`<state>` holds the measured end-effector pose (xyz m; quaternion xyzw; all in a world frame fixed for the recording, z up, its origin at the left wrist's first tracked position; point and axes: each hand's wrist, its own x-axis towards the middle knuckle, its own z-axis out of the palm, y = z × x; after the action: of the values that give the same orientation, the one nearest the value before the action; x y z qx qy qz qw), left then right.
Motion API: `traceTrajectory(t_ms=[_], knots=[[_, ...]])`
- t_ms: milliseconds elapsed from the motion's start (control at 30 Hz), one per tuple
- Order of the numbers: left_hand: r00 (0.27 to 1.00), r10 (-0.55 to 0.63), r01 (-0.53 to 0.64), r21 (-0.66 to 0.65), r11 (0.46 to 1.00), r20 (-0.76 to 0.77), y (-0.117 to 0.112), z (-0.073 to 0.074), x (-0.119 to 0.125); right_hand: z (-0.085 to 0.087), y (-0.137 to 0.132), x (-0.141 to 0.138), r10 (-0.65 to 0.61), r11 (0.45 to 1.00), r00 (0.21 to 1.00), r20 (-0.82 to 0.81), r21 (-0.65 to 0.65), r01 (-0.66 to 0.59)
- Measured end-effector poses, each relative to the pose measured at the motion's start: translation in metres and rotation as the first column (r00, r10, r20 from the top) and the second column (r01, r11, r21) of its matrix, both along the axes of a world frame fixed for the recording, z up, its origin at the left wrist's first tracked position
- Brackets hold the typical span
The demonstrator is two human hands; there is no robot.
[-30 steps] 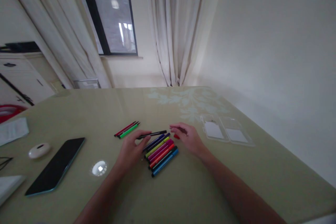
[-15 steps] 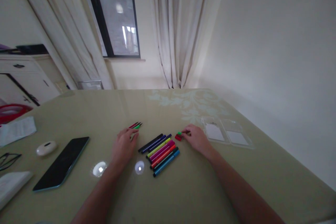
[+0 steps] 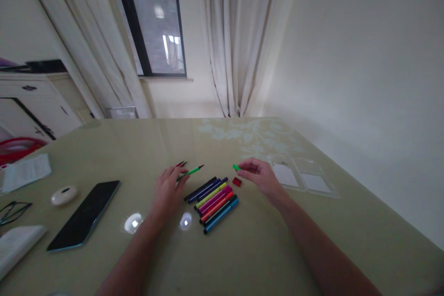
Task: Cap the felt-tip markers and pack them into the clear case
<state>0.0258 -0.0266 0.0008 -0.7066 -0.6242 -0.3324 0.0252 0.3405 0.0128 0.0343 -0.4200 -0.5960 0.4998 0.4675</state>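
My left hand [image 3: 169, 186] pinches an uncapped green marker [image 3: 193, 171], its dark tip pointing right and away from me. Just beyond those fingers lie red markers [image 3: 181, 163] with bare dark tips, partly hidden by the hand. My right hand [image 3: 257, 174] grips a small green cap [image 3: 236, 167] between thumb and fingertips, held above the table. Below that cap, red caps [image 3: 237, 181] rest on the tabletop. Between my hands several capped markers lie side by side in a slanted row, among them a yellow one [image 3: 211, 195], an orange one [image 3: 215, 207] and a blue one [image 3: 221, 215].
An open clear plastic case [image 3: 301, 176] lies right of my right hand. On the left are a phone [image 3: 85, 216], a round white case [image 3: 64, 195], glasses [image 3: 14, 212] and a white paper [image 3: 27, 173]. A wall [image 3: 364, 78] borders the table's right side.
The green marker has been lifted off the table by my left hand. My right hand has raised the green cap away from the red caps, which stay put.
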Motion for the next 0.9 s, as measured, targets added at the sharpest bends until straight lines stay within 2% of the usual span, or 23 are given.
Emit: traceTrajectory(t_ms=[100, 233, 400, 600, 800, 900], knots=[[0.97, -0.218, 0.201, 0.157, 0.967, 0.103, -0.004, 0.002, 0.017, 0.005, -0.006, -0.003, 0.012, 1.0, 1.0, -0.022, 0.021, -0.012], [0.92, -0.353, 0.306, 0.254, 0.918, 0.169, -0.013, 0.006, 0.033, 0.007, -0.012, -0.009, 0.064, 0.997, 0.998, 0.006, 0.047, -0.064], [0.891, -0.394, 0.334, 0.261, 0.906, 0.226, -0.016, 0.012, 0.036, 0.008, -0.016, -0.014, 0.102, 0.994, 0.995, 0.01, 0.047, -0.102], [0.878, -0.412, 0.351, 0.257, 0.9, 0.243, -0.016, 0.011, 0.037, 0.008, -0.02, -0.018, 0.132, 0.988, 0.99, 0.041, 0.077, -0.135], [0.84, -0.454, 0.398, 0.23, 0.888, 0.298, -0.02, 0.013, 0.042, 0.005, -0.022, -0.02, 0.075, 0.968, 0.972, 0.221, 0.217, -0.124], [0.81, -0.461, 0.406, 0.222, 0.887, 0.361, -0.024, 0.016, 0.044, 0.003, -0.024, -0.022, 0.06, 0.964, 0.97, 0.236, 0.237, -0.117]])
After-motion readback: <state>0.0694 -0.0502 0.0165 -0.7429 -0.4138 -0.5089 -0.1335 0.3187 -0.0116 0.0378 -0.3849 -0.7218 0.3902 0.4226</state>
